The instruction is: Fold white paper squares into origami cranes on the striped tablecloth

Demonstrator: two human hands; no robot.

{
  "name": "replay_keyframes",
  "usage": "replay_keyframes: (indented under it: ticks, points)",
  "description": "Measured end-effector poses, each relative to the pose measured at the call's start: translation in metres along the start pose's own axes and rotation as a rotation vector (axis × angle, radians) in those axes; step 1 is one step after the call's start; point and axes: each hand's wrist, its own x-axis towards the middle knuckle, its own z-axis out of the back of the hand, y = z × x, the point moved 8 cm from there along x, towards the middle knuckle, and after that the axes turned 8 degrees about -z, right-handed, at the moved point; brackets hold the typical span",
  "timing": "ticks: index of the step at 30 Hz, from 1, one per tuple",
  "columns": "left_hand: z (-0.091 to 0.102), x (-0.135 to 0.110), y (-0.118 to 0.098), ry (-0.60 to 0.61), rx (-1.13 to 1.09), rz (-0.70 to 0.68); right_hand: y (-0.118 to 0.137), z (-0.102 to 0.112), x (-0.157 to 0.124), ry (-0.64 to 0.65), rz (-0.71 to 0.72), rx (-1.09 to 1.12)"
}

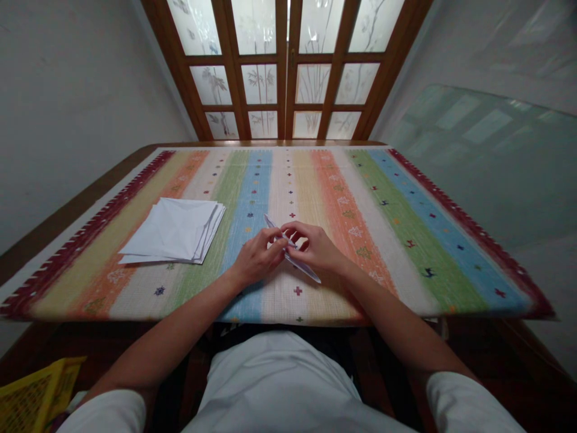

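Both of my hands meet over the middle of the table, near its front edge. Between them is a narrow folded piece of white paper [307,272], slanting from upper left to lower right with pointed ends. My left hand [261,252] pinches its middle from the left, fingers closed. From the other side my right hand [315,245] grips the same paper, thumb and forefinger curled in. My fingers cover the paper's centre. To the left lies a loose stack of white paper sheets [174,228].
A striped tablecloth [406,240] covers the table. Wooden doors with patterned glass panes [258,84] stand beyond the far edge. A pale glass panel [487,156] leans at the right wall. A yellow plastic basket [40,391] sits low at the left.
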Motion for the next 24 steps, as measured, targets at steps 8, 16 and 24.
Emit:
replay_keyframes:
  ticks: [8, 16, 24]
  points:
    - [-0.009, 0.0, -0.005, 0.155, 0.071, -0.075, 0.001, 0.012, 0.001, -0.119, 0.052, -0.148]
    - [-0.014, 0.001, -0.012, 0.294, 0.066, -0.136, -0.003, 0.019, 0.002, -0.157, 0.062, -0.25]
    - [-0.016, 0.001, -0.02, 0.316, 0.102, -0.211, -0.007, 0.009, -0.002, -0.064, 0.034, -0.394]
